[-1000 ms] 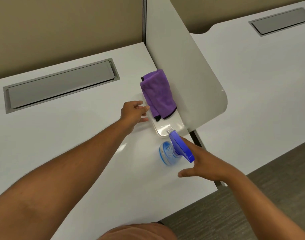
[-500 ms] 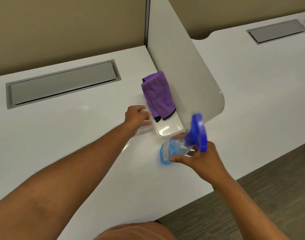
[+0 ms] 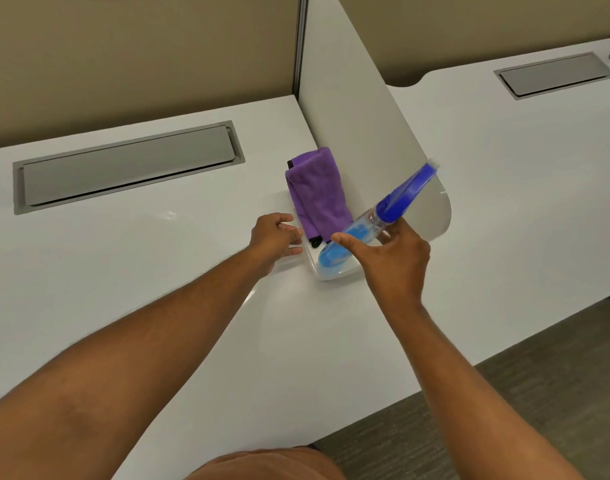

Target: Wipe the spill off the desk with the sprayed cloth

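A grey hatch (image 3: 128,164) is set into the white surface (image 3: 123,278) at the left. Further right, the left hand (image 3: 274,239) rests at the left edge of a clear tray (image 3: 334,271), fingers (image 3: 291,251) loosely curled and touching the rim — whether they grip it I cannot tell. The purple cloth (image 3: 317,195) lies folded in the tray, close against the white divider (image 3: 365,140). Right of the cloth, the right hand (image 3: 391,263) holds a spray bottle (image 3: 369,223) lifted and tilted over the tray's near end, blue head (image 3: 407,192) up toward the divider — fingers wrapped at the neck, thumb stretched along the body. Beyond the divider lies a second desk with its own hatch (image 3: 554,74).
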The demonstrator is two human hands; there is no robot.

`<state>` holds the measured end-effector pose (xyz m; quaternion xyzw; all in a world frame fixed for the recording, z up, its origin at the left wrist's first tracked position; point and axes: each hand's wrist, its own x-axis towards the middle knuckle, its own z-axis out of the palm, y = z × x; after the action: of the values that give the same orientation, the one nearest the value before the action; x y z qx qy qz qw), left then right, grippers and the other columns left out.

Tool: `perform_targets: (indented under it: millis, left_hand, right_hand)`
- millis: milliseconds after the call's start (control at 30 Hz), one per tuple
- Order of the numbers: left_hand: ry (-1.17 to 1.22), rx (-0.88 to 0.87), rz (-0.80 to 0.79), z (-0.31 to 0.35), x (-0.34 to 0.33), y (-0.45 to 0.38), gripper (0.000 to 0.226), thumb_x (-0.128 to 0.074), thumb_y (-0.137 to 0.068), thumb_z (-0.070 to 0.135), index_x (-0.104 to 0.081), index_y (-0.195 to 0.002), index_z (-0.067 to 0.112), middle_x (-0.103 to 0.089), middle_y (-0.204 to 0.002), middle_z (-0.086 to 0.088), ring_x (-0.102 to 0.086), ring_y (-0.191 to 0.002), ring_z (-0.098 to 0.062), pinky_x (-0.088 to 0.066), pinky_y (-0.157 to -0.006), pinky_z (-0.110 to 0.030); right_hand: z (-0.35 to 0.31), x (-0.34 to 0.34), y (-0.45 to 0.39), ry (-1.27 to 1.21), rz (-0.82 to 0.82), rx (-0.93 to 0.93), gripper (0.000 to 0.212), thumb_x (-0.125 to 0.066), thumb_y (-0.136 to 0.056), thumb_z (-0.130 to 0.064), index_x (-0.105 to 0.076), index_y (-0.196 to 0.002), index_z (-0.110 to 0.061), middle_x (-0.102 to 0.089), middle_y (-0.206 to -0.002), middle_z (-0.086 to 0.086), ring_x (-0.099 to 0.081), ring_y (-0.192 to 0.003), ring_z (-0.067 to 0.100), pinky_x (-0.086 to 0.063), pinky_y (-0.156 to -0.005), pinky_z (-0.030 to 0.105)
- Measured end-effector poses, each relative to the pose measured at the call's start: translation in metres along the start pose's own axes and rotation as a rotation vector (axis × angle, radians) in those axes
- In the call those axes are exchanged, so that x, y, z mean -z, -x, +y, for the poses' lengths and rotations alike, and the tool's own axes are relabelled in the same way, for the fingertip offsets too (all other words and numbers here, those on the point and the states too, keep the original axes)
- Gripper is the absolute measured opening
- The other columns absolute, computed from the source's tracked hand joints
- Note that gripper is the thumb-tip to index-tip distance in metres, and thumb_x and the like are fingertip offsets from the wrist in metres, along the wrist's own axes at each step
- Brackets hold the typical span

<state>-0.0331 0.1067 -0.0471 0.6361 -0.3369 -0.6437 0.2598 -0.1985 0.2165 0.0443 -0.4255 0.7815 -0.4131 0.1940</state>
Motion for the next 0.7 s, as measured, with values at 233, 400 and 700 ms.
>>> perform_targets:
  millis: [233, 400, 700]
  left_hand:
    - [-0.001, 0.015, -0.002, 0.0, -0.001, -0.003, 0.051, -0.073, -0.098, -0.006, -0.059, -0.145, 0.007, -0.072, -0.12, -0.019, -0.074, -0.096, -0.026, -0.068, -0.088, -0.046]
    - [0.014, 0.024, 0.0, 0.0, -0.001, -0.002, 0.051, -0.073, -0.098, -0.006, -0.058, -0.145, 0.007, -0.072, -0.121, -0.019, -0.074, -0.095, -0.024, -0.069, -0.086, -0.044]
    - [0.02, 0.029, 0.012, 0.002, -0.003, 0.001, 0.053, -0.072, -0.098, -0.007, -0.058, -0.147, 0.007, -0.072, -0.122, -0.019, -0.074, -0.097, -0.024, -0.068, -0.091, -0.046]
  right_hand:
    - [0.029, -0.031, -0.002, 0.146, -0.027, -0.02, 0.077, -0.086, -0.064, -0.07, -0.067, -0.114, -0.015, -0.075, -0.093, -0.001, -0.07, -0.083, 0.018, -0.05, -0.084, 0.024]
    - [0.032, -0.038, 0.002, 0.169, 0.032, -0.015, 0.081, -0.085, -0.063, -0.073, -0.065, -0.117, -0.015, -0.07, -0.091, -0.003, -0.065, -0.078, 0.016, -0.051, -0.079, 0.025]
    - [0.026, -0.045, 0.005, 0.235, 0.031, -0.043, 0.092, -0.082, -0.068, -0.074, -0.06, -0.132, -0.012, -0.075, -0.115, 0.007, -0.074, -0.1, 0.024, -0.05, -0.083, 0.026]
